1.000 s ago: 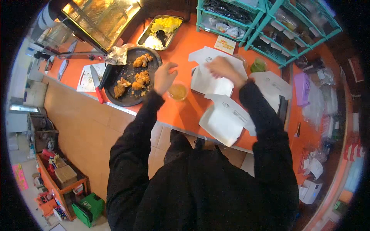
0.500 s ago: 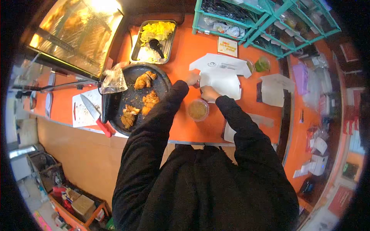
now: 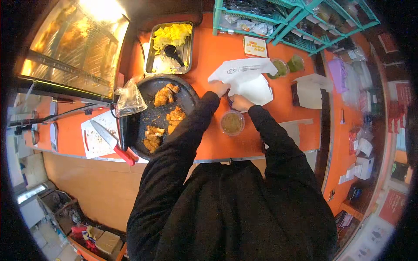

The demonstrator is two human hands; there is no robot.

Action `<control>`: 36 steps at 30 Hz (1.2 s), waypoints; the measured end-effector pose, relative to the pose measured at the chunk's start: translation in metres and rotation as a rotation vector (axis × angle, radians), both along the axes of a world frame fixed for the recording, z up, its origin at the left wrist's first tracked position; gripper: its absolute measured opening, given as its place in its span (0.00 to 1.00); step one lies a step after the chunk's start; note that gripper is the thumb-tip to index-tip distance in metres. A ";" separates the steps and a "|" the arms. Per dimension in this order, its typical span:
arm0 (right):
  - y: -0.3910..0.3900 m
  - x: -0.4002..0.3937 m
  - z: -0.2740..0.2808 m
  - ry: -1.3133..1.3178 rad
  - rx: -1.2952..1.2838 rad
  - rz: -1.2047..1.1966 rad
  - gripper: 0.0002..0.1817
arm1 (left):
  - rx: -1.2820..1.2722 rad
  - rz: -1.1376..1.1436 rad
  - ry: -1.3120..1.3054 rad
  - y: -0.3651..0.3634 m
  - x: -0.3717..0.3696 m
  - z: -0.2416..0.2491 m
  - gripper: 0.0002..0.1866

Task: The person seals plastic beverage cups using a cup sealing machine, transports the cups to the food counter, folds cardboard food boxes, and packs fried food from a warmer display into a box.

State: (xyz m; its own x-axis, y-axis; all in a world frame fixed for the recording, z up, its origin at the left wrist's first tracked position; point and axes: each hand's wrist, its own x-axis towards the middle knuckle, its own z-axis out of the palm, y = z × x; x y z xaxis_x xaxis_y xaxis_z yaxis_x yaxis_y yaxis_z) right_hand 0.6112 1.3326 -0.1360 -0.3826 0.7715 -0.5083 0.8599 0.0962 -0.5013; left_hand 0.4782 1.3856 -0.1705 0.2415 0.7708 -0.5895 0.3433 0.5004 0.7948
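Observation:
A white-lined paper food box [image 3: 255, 90] lies unfolded on the orange counter, its lid flap [image 3: 244, 66] spread at the far side. My left hand [image 3: 219, 88] is closed on its near-left corner. Beside it, my right hand [image 3: 241, 103] grips the box's near edge, fingers curled; a dark strip of the outer side shows between the hands. Just nearer than my right hand sits a round clear tub [image 3: 232, 123] with brownish contents. Left of my arms, pieces of fried chicken [image 3: 166, 95] lie on a round black stone platter [image 3: 141, 96].
A knife [image 3: 104, 132] rests on a white board [image 3: 89, 145] at left. Behind stand a metal tray [image 3: 190, 52] of yellow food and a lit glass cabinet [image 3: 74, 48]. Two green tubs [image 3: 296, 63], another box [image 3: 311, 91] and teal baskets [image 3: 278, 32] are to the right.
The camera view has shifted and turned slightly. The box's lid flap sits a little more tilted. Both hands stay closed at the same corner.

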 end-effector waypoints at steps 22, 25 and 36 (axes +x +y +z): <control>-0.002 -0.004 -0.020 -0.065 0.131 -0.020 0.12 | 0.134 0.189 -0.009 -0.019 -0.017 0.002 0.09; -0.001 -0.001 -0.013 -0.028 0.128 0.018 0.12 | 0.281 0.211 0.030 -0.035 -0.006 0.013 0.08; -0.007 0.016 -0.017 0.192 -0.131 -0.105 0.15 | 0.153 0.401 -0.053 -0.041 0.006 0.011 0.05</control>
